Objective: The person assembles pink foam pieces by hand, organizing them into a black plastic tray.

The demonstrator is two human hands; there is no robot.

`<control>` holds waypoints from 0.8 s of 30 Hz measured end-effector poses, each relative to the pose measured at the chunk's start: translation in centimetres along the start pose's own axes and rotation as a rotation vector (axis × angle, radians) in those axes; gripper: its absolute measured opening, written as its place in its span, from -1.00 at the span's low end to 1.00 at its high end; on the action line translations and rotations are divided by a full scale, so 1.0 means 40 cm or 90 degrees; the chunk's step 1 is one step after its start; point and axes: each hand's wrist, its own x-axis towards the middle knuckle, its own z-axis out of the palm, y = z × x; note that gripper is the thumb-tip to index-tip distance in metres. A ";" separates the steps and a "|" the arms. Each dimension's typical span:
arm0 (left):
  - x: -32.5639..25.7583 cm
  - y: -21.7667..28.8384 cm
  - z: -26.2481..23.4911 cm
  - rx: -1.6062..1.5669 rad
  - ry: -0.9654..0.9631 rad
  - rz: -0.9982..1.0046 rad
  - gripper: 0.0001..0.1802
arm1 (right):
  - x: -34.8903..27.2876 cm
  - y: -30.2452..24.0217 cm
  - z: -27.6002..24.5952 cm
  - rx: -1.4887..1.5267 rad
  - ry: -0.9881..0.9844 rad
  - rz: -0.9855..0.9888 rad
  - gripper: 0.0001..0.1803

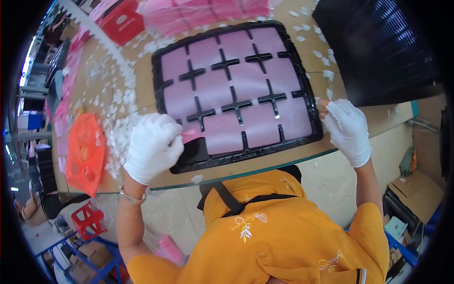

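A black moulded tray (309, 106) lies on the table in front of me, its square compartments filled with pink sheets (246, 75). My left hand (152, 144), in a white glove, pinches a pink sheet (191, 136) at the tray's near left corner, over a compartment that shows black. At the tray's right edge, my gloved right hand (349, 128) holds a small white scrap (335, 112) between its fingers.
White paper scraps (116, 106) litter the table's left side and far edge. An orange mesh bag (85, 151) lies at the left. A stack of pink sheets (198, 12) and a red box (124, 21) sit at the back, a black stack (378, 47) at the right.
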 end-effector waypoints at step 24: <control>0.099 -0.086 0.067 -0.514 0.157 -0.232 -0.39 | 0.094 -0.100 0.143 0.307 -0.029 0.177 -0.30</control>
